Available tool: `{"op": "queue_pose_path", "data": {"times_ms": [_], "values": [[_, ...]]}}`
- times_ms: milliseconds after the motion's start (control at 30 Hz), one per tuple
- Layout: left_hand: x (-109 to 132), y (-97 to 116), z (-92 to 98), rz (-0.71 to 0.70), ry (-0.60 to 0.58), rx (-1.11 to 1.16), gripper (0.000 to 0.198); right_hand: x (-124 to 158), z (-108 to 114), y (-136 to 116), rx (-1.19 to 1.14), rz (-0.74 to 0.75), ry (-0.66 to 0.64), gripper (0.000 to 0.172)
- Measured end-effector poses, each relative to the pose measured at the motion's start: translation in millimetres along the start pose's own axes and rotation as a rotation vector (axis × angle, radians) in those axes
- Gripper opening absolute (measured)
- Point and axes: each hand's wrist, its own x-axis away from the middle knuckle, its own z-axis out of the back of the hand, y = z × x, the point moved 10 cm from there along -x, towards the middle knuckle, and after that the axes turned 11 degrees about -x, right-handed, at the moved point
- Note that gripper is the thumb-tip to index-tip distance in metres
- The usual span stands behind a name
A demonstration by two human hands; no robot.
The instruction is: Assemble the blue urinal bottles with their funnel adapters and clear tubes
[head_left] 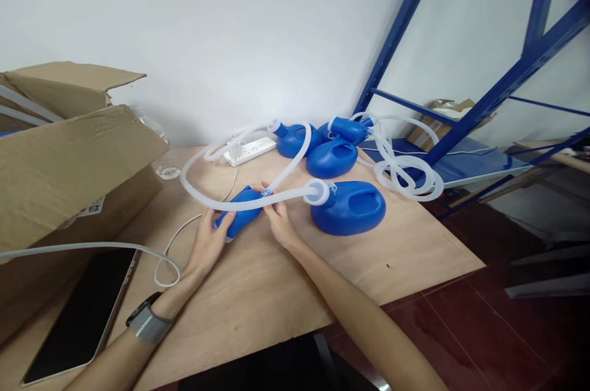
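My left hand (207, 243) is closed on a blue plastic urinal cup (247, 214), tilted just above the wooden table. My right hand (281, 225) pinches the hose end at the cup's narrow tip; part of that joint is hidden by fingers and hose. The translucent corrugated hose (303, 150) loops left and back to the white neck ring (317, 192) of a blue urinal bottle (350, 219). This bottle lies on the table to the right of my right hand. Behind it are another blue bottle (329, 160) and a third with a pale cap (295, 144).
An open cardboard box (74, 169) stands at left, beside a clear plastic bottle (166, 163) and a dark flat device (83, 311). A white power strip (251, 150) lies near the wall. Coiled hose (410, 179) hangs over the table's right edge by a blue metal shelf (465, 160).
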Motion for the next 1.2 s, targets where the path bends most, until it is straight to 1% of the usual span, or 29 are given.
{"op": "queue_pose_path", "data": {"times_ms": [133,200,300,400,567,733,867,967,1033,1067,1133,1200], "values": [[9,16,-15.3,-0.152,-0.096,-0.206,0.065,-3,8,7,-0.104,-0.024,0.083,0.057],[15,22,-20.1,-0.219,-0.114,-0.301,0.065,-3,15,12,-0.12,-0.034,0.145,0.055],[21,24,-23.8,-0.244,-0.122,-0.34,0.061,-2,25,15,-0.069,-0.013,0.229,0.046],[24,27,-26.7,-0.252,-0.117,-0.313,0.062,-1,25,14,-0.049,0.029,0.239,0.039],[26,29,-33.0,-0.22,-0.128,-0.219,0.06,-2,25,16,-0.05,0.006,0.241,0.041],[23,21,-34.0,-0.148,-0.149,-0.175,0.055,-2,26,16,-0.079,-0.027,0.253,0.043],[19,16,-33.3,-0.089,-0.21,-0.065,0.051,-2,25,18,-0.179,-0.069,0.248,0.04],[19,10,-35.8,0.004,-0.281,-0.005,0.057,-1,26,16,-0.19,-0.082,0.266,0.04],[22,9,-38.0,0.028,-0.321,0.034,0.06,-1,25,13,-0.183,-0.094,0.272,0.041],[23,13,-38.4,-0.004,-0.332,0.052,0.06,-1,23,11,-0.191,-0.095,0.263,0.042],[27,26,-38.2,-0.136,-0.342,0.054,0.061,-2,19,6,-0.243,-0.101,0.239,0.045],[33,35,-40.2,-0.248,-0.37,0.023,0.065,-3,20,5,-0.302,-0.114,0.241,0.048]]}}
